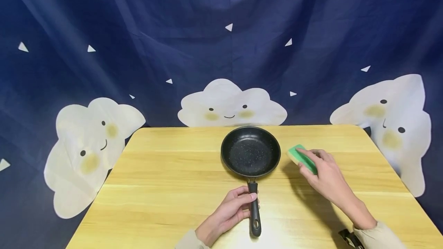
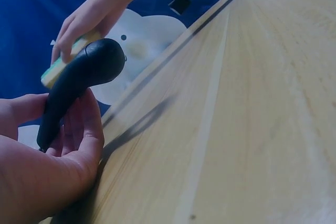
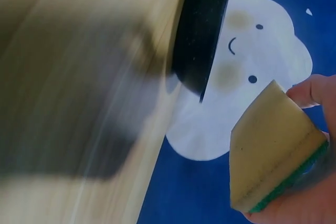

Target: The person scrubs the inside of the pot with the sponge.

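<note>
A black frying pan (image 1: 250, 152) with a speckled inside sits on the table, its handle (image 1: 255, 214) toward the person. My left hand (image 1: 231, 209) grips that handle, thumb on top and fingers beneath; the left wrist view shows the handle (image 2: 79, 85) between thumb and fingers. To the right of the pan, my right hand (image 1: 327, 174) holds a sponge (image 1: 301, 158) with a green scouring side and a yellow body. In the right wrist view the sponge (image 3: 273, 150) is pinched between thumb and fingers, raised over the wood and apart from the pan (image 3: 202, 35).
The light wooden table (image 1: 166, 180) has rounded far corners. Behind it hangs a dark blue curtain (image 1: 194, 30) with white triangles and smiling clouds (image 1: 232, 105). A black strap (image 1: 350, 238) sits at the right wrist, by a beige sleeve (image 1: 378, 237).
</note>
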The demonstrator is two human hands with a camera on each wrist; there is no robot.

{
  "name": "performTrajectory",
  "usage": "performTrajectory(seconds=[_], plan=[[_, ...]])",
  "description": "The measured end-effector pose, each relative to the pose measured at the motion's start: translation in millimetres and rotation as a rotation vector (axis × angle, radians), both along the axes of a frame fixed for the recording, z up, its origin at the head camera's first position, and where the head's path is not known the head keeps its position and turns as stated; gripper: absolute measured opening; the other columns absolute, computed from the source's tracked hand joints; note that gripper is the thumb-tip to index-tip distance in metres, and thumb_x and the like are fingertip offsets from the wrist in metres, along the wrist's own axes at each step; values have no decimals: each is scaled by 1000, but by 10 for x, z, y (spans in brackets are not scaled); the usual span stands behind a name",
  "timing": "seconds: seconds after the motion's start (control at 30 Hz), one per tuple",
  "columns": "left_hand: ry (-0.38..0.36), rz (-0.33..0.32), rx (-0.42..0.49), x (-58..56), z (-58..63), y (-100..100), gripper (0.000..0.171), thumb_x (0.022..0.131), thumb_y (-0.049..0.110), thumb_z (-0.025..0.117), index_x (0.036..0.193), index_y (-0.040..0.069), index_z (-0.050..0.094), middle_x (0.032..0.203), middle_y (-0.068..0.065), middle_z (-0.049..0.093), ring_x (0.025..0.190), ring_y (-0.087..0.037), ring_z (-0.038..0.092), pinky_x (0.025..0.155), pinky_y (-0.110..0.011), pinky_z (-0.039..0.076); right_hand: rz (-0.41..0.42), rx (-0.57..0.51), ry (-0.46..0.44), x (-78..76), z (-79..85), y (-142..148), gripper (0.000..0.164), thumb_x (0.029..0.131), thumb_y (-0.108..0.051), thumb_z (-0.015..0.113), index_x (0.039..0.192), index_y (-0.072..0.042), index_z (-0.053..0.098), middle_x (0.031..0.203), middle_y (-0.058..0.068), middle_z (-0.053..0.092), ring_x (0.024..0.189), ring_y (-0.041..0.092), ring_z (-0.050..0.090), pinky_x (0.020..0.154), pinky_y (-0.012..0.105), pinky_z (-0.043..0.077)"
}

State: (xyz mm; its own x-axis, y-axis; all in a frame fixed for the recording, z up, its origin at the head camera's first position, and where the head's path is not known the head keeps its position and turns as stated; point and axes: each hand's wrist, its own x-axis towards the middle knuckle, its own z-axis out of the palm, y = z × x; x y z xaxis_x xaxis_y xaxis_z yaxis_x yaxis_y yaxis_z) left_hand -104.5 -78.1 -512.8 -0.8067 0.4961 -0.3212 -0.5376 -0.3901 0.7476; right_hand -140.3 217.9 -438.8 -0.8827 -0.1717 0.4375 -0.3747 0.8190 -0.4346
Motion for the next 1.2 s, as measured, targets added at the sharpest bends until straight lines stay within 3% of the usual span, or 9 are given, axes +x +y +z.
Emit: performTrajectory(seconds=[0.13, 0.33, 0.57, 1.03, 1.2], plan=[[-1, -3, 0, 10, -11, -9, 24, 98, 11, 67, 119, 0, 60, 99, -6, 63, 87, -16, 62, 74, -30, 57, 22, -36, -12, -115, -31, -162, 46, 90, -19, 68, 136, -14, 66, 120, 21, 61, 105, 40, 54, 73, 46, 43], [12, -23, 28, -9, -19, -13, 20, 99, 11, 67, 115, 2, 59, 98, -5, 65, 87, -15, 64, 72, -30, 58, 93, -5, 49, -313, -101, -365, 44, 89, -23, 74, 130, -10, 69, 123, 22, 65, 106, 42, 59, 78, 53, 49], [22, -40, 26, -30, -9, 6, 19, 99, 11, 67, 115, 3, 59, 98, -6, 65, 87, -15, 64, 72, -30, 58, 196, 21, -4, -516, -141, -557, 44, 92, -25, 79, 130, -7, 69, 125, 23, 63, 115, 44, 59, 102, 65, 42], [19, -34, 26, -28, 1, 11, 22, 99, 11, 67, 116, 3, 59, 98, -5, 64, 87, -14, 62, 72, -30, 57, 282, 203, -55, -749, -250, -794, 39, 92, -24, 79, 126, -7, 71, 119, 22, 65, 106, 43, 58, 84, 60, 51], [28, -37, 32, -18, -9, -2, 18, 99, 11, 67, 114, 4, 59, 97, -5, 65, 87, -15, 64, 71, -30, 57, 290, 262, -78, -766, -277, -854, 34, 91, -24, 80, 120, -8, 74, 119, 20, 67, 110, 42, 58, 85, 59, 51]])
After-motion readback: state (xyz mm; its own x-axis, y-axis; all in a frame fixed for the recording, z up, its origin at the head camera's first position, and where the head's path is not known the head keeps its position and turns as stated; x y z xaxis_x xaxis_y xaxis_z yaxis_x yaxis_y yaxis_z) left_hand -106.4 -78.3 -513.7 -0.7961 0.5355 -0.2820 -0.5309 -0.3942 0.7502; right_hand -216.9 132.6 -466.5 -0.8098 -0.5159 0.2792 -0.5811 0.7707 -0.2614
